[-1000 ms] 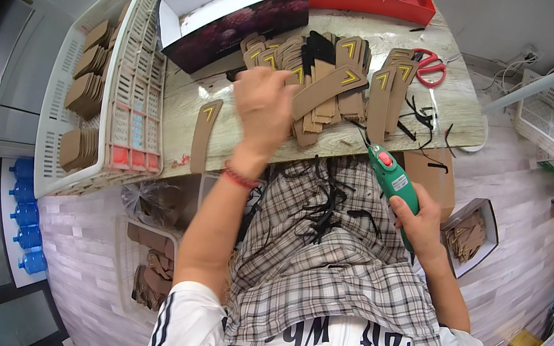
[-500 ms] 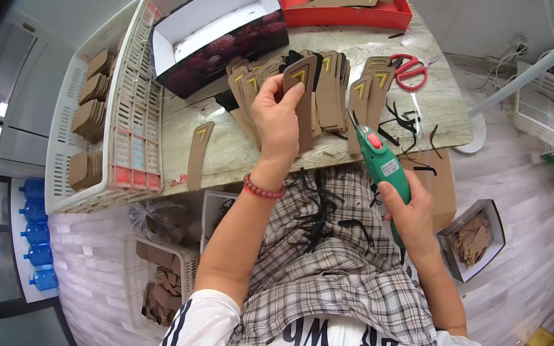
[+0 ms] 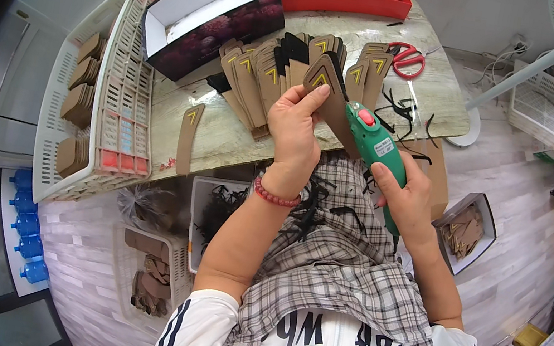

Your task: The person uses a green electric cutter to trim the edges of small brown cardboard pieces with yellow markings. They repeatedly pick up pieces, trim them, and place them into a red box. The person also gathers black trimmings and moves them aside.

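My left hand (image 3: 296,127) pinches a long brown strap-shaped piece (image 3: 332,103) with a yellow chevron, its top end tilted up, just above the table's front edge. Dark trim runs along the piece's right side. In my right hand (image 3: 405,199) is a green corded handheld power tool (image 3: 377,144) with a red button. The tool's front end meets the right edge of the piece; its tip is hidden there. Behind my hands, a row of similar brown pieces (image 3: 255,75) lies fanned out, some showing black backing. A single brown piece (image 3: 187,138) lies apart to the left.
Red-handled scissors (image 3: 408,62) and black scraps (image 3: 402,113) lie at the right. Behind stand a red box (image 3: 347,4) and a dark open box (image 3: 216,33). A white crate (image 3: 132,92) holds brown pieces at left. Black strips (image 3: 316,197) lie on my plaid apron.
My left hand has moved right with the brown piece and tilted it. The green tool has come up against the piece's edge. The whole view has shifted slightly.
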Available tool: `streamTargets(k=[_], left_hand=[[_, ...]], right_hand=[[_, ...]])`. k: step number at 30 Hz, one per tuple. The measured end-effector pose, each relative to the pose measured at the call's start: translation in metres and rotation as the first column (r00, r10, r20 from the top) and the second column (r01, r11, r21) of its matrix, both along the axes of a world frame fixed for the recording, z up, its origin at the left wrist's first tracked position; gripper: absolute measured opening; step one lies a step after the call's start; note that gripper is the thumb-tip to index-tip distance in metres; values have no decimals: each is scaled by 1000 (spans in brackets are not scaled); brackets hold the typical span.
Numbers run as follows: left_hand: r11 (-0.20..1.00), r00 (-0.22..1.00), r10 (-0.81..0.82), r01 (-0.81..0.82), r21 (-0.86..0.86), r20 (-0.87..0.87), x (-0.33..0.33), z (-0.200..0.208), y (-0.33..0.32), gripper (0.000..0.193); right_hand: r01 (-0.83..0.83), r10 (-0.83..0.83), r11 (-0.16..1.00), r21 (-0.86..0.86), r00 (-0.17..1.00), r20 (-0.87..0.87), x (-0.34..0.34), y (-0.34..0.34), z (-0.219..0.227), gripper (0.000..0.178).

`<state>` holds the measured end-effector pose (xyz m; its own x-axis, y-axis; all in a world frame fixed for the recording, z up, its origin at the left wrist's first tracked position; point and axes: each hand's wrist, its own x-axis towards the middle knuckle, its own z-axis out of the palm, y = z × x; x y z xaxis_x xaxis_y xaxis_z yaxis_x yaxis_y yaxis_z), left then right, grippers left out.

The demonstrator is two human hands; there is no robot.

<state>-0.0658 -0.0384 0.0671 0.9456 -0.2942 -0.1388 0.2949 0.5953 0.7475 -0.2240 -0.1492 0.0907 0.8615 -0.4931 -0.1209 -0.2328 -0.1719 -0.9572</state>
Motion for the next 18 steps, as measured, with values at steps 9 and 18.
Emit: streamTargets(k=[9, 18], left_hand=[[997, 996, -74, 74, 5, -53, -9, -4, 0, 6], [985, 989, -136, 141, 97, -50, -26, -7, 2, 1]], right_hand=[[23, -24, 999, 24, 999, 33, 3, 0, -2, 37], [28, -30, 999, 30, 999, 38, 4, -3, 1, 40]])
